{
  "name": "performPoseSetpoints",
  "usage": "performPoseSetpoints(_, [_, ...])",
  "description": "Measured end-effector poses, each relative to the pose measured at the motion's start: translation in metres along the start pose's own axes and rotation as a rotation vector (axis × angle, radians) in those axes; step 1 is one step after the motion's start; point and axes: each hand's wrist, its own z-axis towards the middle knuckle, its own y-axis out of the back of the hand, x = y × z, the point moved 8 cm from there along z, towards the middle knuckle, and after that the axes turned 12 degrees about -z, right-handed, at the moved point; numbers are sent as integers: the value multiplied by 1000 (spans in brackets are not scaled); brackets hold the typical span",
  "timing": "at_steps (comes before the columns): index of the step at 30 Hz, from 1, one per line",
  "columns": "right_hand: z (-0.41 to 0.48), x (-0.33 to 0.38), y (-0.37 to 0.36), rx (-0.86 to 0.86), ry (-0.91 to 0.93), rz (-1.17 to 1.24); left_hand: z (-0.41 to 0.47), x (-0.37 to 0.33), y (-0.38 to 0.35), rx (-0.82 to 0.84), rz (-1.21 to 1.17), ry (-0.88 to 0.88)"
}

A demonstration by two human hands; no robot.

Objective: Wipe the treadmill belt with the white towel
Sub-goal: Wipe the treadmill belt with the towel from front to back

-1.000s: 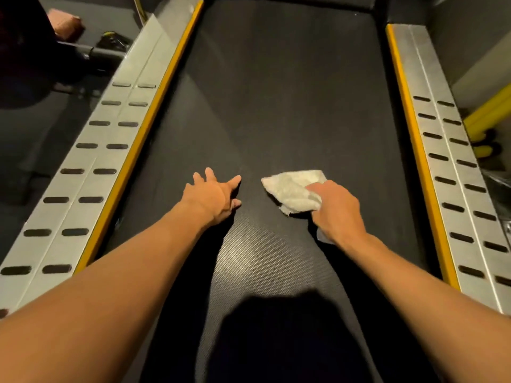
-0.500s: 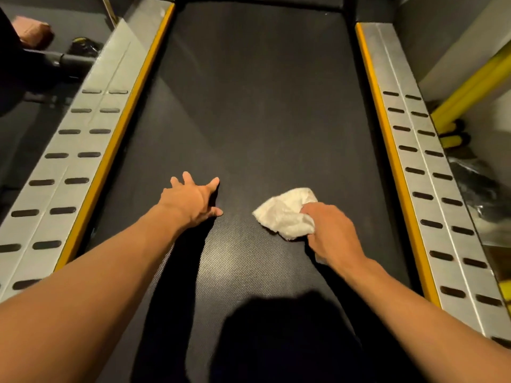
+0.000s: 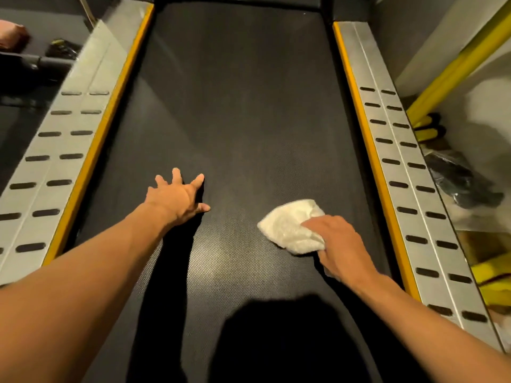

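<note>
Head view: the right hand [image 3: 340,247] grips the bunched towel [image 3: 290,226] on the belt [image 3: 243,106], right of the belt's midline; the towel juts forward-left of the knuckles. The left hand [image 3: 177,199], fingers spread, braces flat on the belt's left half.

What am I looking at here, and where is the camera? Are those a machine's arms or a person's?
They are a person's two bare arms, with no machine involved. The camera is worn on the person's head and looks forward and down. The dark surface is a treadmill belt, flanked by silver slotted side rails edged in yellow. The left hand rests on the belt with its fingers spread. The right hand holds a crumpled white towel against the belt to wipe it.
</note>
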Motion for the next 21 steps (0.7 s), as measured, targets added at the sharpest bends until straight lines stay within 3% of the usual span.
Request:
performPoseSetpoints(2, [1,-12,11,-39,-77,36,0,-3,0,3,-17,-4])
performPoseSetpoints(5, [18,-71,39,-181,-429,9,1,-8,0,1,-7,-18])
performPoseSetpoints(7, [25,-94,45,-212,-541,-16,3,-7,0,10,-1,-29])
performPoseSetpoints(9, [24,-85,37,-149,-542,-68,4,-6,1,19,-10,-51])
performPoseSetpoints(12, [8,-20,6,-30,-311,-184,1,-3,1,28,-41,-65])
performPoseSetpoints(15, [-4,29,1,6,-110,-51,-3,0,3,42,-59,-85])
performPoseSetpoints(19, [33,-24,26,-158,-344,40,-14,12,15,1,-124,-92])
performPoseSetpoints(21, [48,-45,20,-115,-406,73,-21,20,17,-47,-156,-124])
